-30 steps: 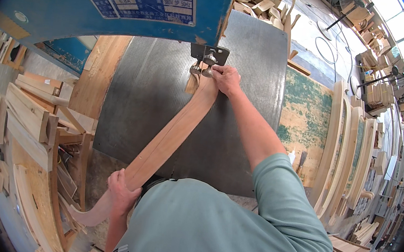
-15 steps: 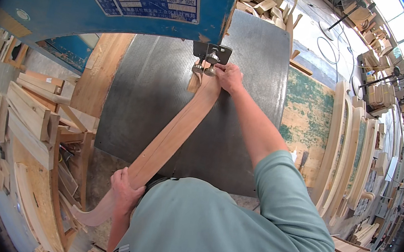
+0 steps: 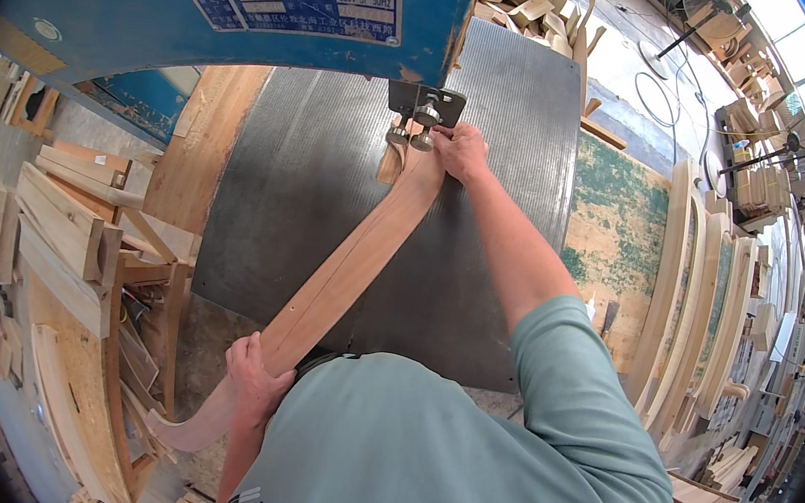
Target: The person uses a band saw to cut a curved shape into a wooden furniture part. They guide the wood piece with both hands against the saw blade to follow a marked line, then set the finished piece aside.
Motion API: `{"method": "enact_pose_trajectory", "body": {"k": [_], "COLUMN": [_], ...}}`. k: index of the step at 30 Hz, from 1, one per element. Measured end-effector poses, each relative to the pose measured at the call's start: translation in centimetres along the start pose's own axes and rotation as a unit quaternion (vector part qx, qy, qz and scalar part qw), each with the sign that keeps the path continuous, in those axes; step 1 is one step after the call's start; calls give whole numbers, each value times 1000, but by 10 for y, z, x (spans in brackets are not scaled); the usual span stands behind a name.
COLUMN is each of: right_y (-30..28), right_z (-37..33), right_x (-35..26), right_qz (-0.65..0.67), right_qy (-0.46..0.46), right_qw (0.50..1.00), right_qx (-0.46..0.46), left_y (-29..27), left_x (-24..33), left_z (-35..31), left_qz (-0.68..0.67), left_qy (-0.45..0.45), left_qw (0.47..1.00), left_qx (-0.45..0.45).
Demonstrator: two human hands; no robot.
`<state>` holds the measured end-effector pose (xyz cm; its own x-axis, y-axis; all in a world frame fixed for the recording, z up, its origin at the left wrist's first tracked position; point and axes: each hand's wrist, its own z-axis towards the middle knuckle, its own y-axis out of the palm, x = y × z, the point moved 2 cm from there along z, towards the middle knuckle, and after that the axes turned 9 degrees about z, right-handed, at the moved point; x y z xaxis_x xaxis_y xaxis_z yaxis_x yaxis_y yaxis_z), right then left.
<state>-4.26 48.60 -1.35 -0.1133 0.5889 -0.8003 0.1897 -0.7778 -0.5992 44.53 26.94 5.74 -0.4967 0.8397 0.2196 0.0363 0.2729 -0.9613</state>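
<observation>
Right hand (image 3: 460, 151) curls closed on the curved board (image 3: 359, 264) beside the blade guide (image 3: 426, 114), left hand (image 3: 256, 379) wraps it well below, one strip (image 3: 391, 164) seemingly parted, most drawn line (image 3: 357, 241) uncut.

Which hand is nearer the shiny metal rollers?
The right hand: it is just beside the metal rollers, touching the curved wooden board. The left hand holds that board much farther back, beside the green shirt.
</observation>
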Motion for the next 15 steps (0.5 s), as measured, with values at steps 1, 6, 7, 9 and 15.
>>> {"method": "enact_pose_trajectory", "body": {"k": [1,6,7,9,15], "right_y": [1,-1,-2,-4,-24], "right_z": [1,0,-2,-8,-30], "right_x": [2,0,-4,-3,17], "right_qz": [-1,-22,-47,-10,31], "right_qy": [-2,-19,-24,-30,-34], "right_qw": [1000,1000,999,999,999], "right_qx": [0,-5,-7,-7,13], "left_y": [0,-2,-5,-13,-25], "left_x": [0,-1,-1,-1,-8], "left_z": [0,2,3,6,13], "left_qz": [1,3,2,0,-5], "left_qy": [2,1,-1,-5,37], "left_qw": [1000,1000,1000,1000,999], "left_qx": [2,1,-1,-7,-10]}}
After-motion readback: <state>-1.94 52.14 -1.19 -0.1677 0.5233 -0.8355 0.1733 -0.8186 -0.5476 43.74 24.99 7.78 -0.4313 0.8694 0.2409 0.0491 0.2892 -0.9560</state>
